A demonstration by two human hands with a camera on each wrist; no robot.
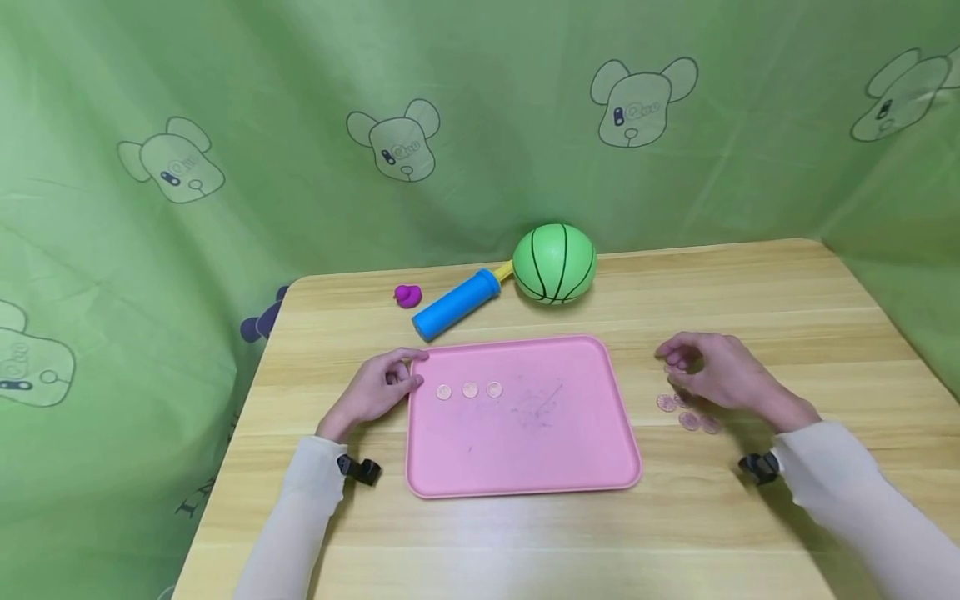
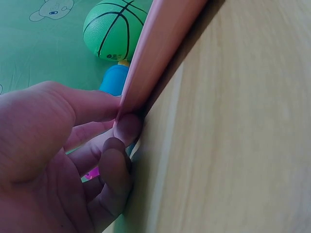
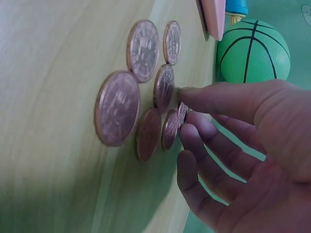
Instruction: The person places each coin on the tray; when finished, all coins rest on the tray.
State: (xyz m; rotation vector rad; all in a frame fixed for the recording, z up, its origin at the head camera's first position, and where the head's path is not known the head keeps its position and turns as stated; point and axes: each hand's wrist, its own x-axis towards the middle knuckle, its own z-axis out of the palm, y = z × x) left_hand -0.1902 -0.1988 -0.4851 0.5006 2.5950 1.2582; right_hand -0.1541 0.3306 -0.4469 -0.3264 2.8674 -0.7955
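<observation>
My left hand pinches the rim of a pink tray at its upper left corner, thumb on one side and fingers underneath in the left wrist view. Three coins lie in a row on the tray, in its upper left part. To the right of the tray, my right hand is low over several copper-coloured coins lying flat on the table. Its thumb and a finger close on opposite edges of the farthest coin, which they partly hide; the remaining fingers are bent.
Behind the tray lie a blue hand pump with a yellow end, a small purple rubber duck and a green ball with black lines. A green printed curtain hangs around the wooden table.
</observation>
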